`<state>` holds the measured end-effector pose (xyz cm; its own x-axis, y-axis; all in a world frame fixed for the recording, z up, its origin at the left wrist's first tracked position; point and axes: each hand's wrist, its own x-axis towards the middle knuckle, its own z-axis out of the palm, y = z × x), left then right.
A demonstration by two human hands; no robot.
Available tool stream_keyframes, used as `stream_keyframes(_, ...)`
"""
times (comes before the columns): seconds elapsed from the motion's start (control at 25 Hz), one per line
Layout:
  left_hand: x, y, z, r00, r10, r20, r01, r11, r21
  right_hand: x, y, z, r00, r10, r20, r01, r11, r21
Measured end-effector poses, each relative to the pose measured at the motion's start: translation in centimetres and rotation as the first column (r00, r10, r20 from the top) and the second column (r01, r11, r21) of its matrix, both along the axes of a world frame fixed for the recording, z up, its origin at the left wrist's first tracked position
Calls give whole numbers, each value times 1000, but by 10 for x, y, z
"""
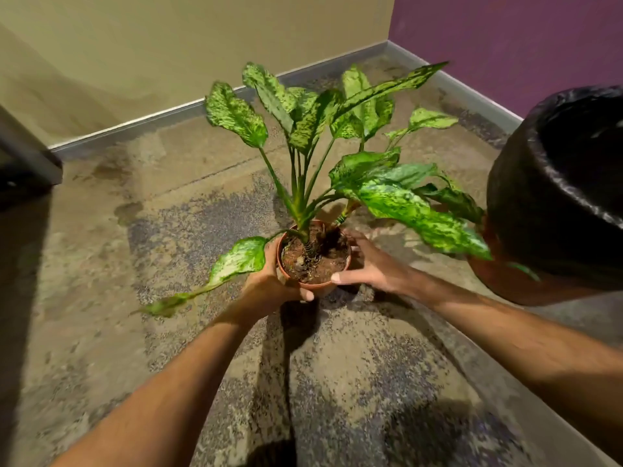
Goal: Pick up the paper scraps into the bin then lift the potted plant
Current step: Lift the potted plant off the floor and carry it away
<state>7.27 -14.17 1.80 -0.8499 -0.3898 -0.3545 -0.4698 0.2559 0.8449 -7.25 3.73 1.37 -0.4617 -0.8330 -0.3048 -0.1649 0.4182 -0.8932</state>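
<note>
Two walls met at the far corner of the carpeted floor [168, 230]. At the right edge stood the black-lined bin [556, 183]. The potted plant [315, 254] sat mid-floor, left hand [269, 284] and right hand [364, 264] curled around its terracotta rim from opposite sides.

walls: beige wall [141, 45], purple wall [505, 35] | grey baseboard [161, 117] | floor: mottled carpet [354, 382] | dark furniture edge [27, 163] at left
</note>
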Motion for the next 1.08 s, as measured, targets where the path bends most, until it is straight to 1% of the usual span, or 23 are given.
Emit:
stream_keyframes(0.04,-1,2,1,1000,-6,-12,6,1000,0,-4,-1,-1,997,72,-11,-72,996,46)
stream_keyframes(0.08,-2,5,0,999,0,-38,0,1000,4,-5,-3,-4,993,111,-39,-107,991,82)
stream_keyframes(0.12,-2,8,-1,997,11,-72,-11,1000,11,-6,-6,-7,989,118,-89,-109,989,98)
stream_keyframes(0.16,-4,12,-1,995,21,-102,-20,1000,12,-6,-9,-12,983,115,-144,-105,992,71)
stream_keyframes(0.24,-6,14,0,989,41,-143,-41,999,3,-2,-14,-20,981,53,-184,-53,999,6)
stream_keyframes(0.28,-7,14,0,988,36,-153,-40,999,-21,-2,-15,-23,983,5,-185,-2,1000,17)
stream_keyframes(0.36,-9,12,1,993,-19,-117,-1,987,-163,-4,-15,-24,983,-71,-170,82,995,60)
stream_keyframes(0.4,-10,10,2,994,-28,-106,6,980,-201,-6,-13,-23,979,-85,-187,101,992,81)
stream_keyframes(0.48,-14,8,3,992,10,-125,-33,981,-189,-10,-9,-19,963,-116,-242,145,984,107)
stream_keyframes(0.56,-20,8,4,986,19,-167,-52,979,-195,-13,-4,-12,950,-160,-267,185,980,74)
stream_keyframes(0.64,-25,9,10,983,2,-182,-46,970,-238,-17,-1,0,939,-174,-296,196,979,46)
stream_keyframes(0.76,-36,8,28,971,-15,-238,-46,967,-251,-24,-1,28,946,-202,-254,208,978,-7)
stream_keyframes(0.8,-41,6,35,965,-33,-262,-37,966,-256,-28,-1,37,939,-216,-267,213,976,-41)
stream_keyframes(0.88,-48,2,51,948,-23,-316,-48,975,-215,-32,-3,59,904,-227,-361,212,974,-81)
stream_keyframes(0.96,-56,-2,73,933,-34,-358,-49,974,-220,-37,-5,82,895,-254,-368,226,967,-119)
stream_keyframes(1.08,-69,-8,111,908,-135,-397,23,962,-273,-43,-5,117,864,-291,-411,247,956,-159)
